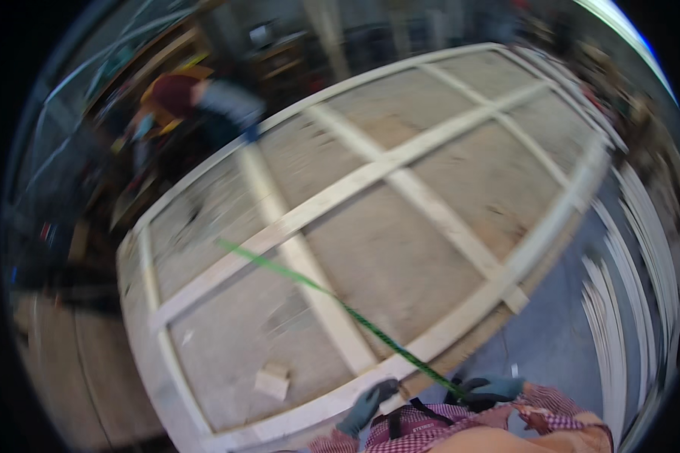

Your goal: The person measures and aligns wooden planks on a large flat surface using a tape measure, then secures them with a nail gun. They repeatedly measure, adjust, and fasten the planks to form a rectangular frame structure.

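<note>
A large pale wooden frame (385, 160) with crossing slats lies on a wide worktable (234, 340). My right hand (499, 388), in a grey-green glove with dark fingers, is closed at the near edge around a tape measure whose case is mostly hidden. Its green blade (370, 326) runs out over the frame toward the far left, its free end resting near the lengthwise slat or just above it. My left hand (370, 404), gloved alike, is at the near rail with its fingers curled; blur hides what, if anything, it grips.
Across the table at the far left a person (193, 98) bends forward, one gloved hand (251, 134) at the frame's far rail. A small wood block (272, 380) lies inside the frame. Long pale strips (604, 317) are stacked on the right. Brown boards (68, 362) stand at the left.
</note>
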A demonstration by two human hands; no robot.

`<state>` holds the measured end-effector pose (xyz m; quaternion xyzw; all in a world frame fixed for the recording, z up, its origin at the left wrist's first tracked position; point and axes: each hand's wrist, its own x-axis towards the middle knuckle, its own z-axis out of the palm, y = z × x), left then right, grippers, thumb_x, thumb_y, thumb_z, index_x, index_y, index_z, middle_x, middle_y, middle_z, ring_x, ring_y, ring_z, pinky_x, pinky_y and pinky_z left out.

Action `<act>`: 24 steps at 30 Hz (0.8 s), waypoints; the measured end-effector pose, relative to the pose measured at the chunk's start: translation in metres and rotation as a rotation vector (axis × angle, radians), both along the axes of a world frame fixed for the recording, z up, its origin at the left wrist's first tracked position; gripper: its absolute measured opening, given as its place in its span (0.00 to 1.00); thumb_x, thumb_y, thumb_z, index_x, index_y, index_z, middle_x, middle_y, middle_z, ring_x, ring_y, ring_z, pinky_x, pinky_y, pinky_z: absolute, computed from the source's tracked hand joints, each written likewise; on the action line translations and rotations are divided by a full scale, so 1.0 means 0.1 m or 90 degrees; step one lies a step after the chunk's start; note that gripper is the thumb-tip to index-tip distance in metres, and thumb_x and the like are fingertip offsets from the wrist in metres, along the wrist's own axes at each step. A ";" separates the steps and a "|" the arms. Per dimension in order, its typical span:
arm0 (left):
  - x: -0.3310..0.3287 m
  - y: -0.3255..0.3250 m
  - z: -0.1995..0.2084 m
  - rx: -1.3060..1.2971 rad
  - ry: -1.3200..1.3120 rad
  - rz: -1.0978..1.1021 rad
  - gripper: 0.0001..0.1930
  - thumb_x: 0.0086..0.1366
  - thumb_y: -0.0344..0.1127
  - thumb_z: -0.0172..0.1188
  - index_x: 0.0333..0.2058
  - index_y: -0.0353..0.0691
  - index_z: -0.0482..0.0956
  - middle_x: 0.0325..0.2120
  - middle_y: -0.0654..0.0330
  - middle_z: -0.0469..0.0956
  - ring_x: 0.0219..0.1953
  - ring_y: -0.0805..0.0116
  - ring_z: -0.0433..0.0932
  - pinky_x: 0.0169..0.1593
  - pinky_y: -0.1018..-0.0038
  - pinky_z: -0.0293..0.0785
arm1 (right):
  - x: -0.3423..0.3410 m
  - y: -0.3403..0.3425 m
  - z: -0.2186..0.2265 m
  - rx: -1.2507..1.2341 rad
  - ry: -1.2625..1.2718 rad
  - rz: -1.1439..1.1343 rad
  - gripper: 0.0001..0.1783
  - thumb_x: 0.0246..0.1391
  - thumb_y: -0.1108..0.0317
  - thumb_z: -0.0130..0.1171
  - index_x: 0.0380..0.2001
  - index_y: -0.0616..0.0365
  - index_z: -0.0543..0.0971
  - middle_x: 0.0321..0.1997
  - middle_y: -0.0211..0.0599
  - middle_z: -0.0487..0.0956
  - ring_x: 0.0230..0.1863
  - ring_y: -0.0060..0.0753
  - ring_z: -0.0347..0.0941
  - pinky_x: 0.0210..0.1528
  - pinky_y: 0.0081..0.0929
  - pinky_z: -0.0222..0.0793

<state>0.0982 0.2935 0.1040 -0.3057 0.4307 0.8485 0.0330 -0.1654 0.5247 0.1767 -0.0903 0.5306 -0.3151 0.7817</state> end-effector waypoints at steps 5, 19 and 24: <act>-0.95 1.44 0.00 0.085 0.099 -0.176 0.31 0.72 0.51 0.41 0.62 0.32 0.56 0.60 0.51 0.63 0.61 0.61 0.63 0.65 0.65 0.57 | -0.09 0.91 -0.02 -0.272 0.059 -0.144 0.19 0.59 0.64 0.55 0.51 0.64 0.73 0.43 0.29 0.77 0.45 0.20 0.70 0.50 0.21 0.66; -4.22 4.27 0.92 0.305 0.197 -0.403 0.29 0.68 0.57 0.46 0.54 0.36 0.67 0.47 0.55 0.72 0.47 0.64 0.74 0.49 0.68 0.72 | -1.84 3.60 0.63 -0.096 0.393 -0.520 0.22 0.55 0.58 0.58 0.45 0.65 0.73 0.41 0.39 0.77 0.44 0.25 0.70 0.47 0.25 0.67; -5.32 4.69 0.58 0.118 0.182 -0.293 0.20 0.67 0.43 0.51 0.53 0.38 0.69 0.49 0.56 0.71 0.47 0.65 0.74 0.50 0.70 0.72 | -2.85 3.76 0.61 -0.111 0.694 -0.423 0.38 0.47 0.43 0.61 0.50 0.64 0.69 0.46 0.57 0.73 0.47 0.54 0.72 0.50 0.38 0.68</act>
